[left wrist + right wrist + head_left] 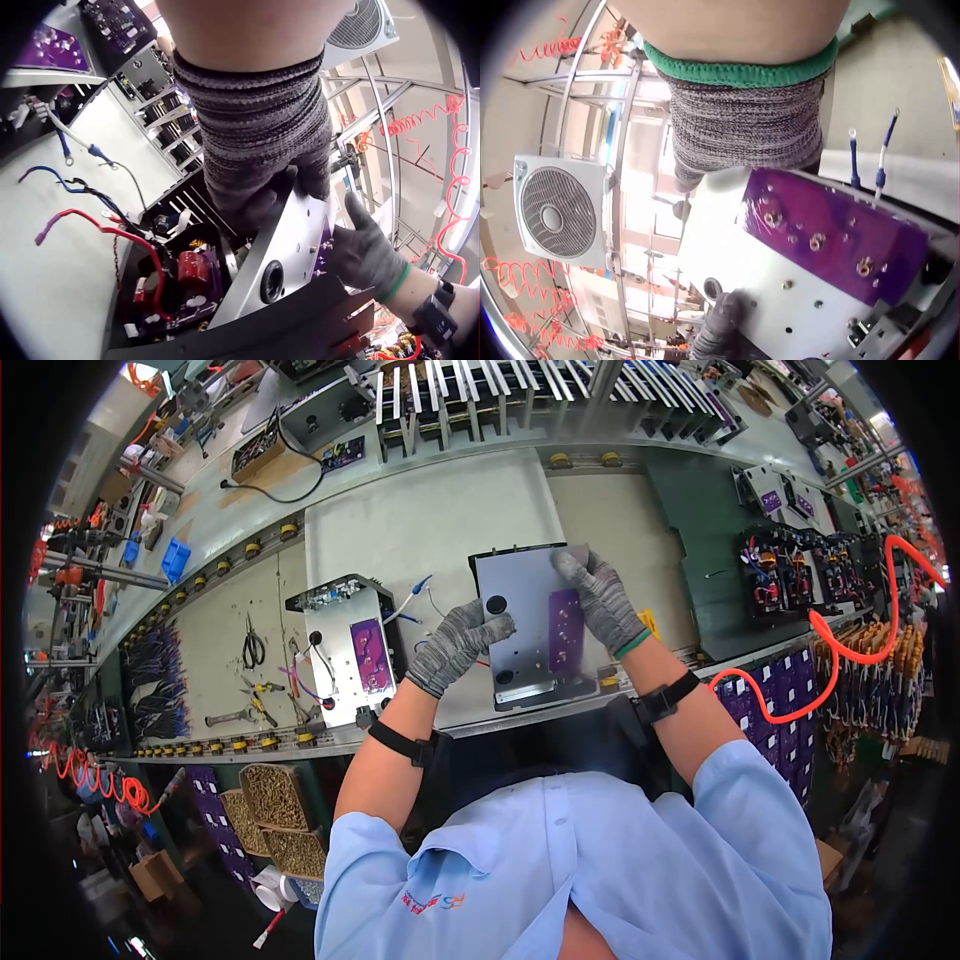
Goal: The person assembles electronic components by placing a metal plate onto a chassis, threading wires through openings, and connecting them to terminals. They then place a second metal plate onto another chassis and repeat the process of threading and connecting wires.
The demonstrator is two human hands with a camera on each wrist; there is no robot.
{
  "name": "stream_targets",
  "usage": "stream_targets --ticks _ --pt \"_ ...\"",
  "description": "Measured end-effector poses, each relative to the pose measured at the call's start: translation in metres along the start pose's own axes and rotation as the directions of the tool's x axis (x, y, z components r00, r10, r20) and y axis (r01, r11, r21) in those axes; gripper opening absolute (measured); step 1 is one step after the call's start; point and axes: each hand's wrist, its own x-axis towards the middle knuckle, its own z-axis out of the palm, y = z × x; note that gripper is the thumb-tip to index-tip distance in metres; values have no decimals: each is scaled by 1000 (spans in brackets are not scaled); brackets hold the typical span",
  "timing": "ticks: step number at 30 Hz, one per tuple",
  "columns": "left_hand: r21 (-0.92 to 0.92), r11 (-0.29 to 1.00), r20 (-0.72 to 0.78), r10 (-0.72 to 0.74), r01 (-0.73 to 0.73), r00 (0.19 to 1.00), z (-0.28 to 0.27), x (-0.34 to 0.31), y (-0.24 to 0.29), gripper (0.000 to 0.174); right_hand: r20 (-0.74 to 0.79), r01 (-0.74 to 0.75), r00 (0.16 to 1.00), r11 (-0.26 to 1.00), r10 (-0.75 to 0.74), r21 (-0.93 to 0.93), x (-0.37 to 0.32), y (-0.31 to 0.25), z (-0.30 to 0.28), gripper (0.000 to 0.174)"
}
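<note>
A silver metal plate (522,585) with a purple sheet (565,635) along its right side is held between both gloved hands. My left hand (460,645) grips its left edge, thumb over the face near a round black grommet (496,604). At the far right corner, my right hand (605,600) holds the edge; most of its fingers are hidden in the right wrist view. The left wrist view shows the plate tilted at a black case (307,304). Inside sit a red component (193,271) and a thick red wire (154,259).
A similar unit (338,630) with loose wires stands to the left. Scissors (253,647) and a wrench (230,717) lie farther left. Rollers run along the bench edges, and a slatted metal rack (470,400) stands behind. An orange coiled hose (840,645) hangs at the right.
</note>
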Motion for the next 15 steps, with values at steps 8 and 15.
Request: stream_targets --ticks 8,15 --pt "273 943 -416 294 -191 860 -55 48 12 50 -138 -15 990 989 -6 -148 5 -12 20 52" --pt "245 957 -19 165 -155 986 -51 112 36 49 -94 -92 992 989 81 -117 3 -9 15 56"
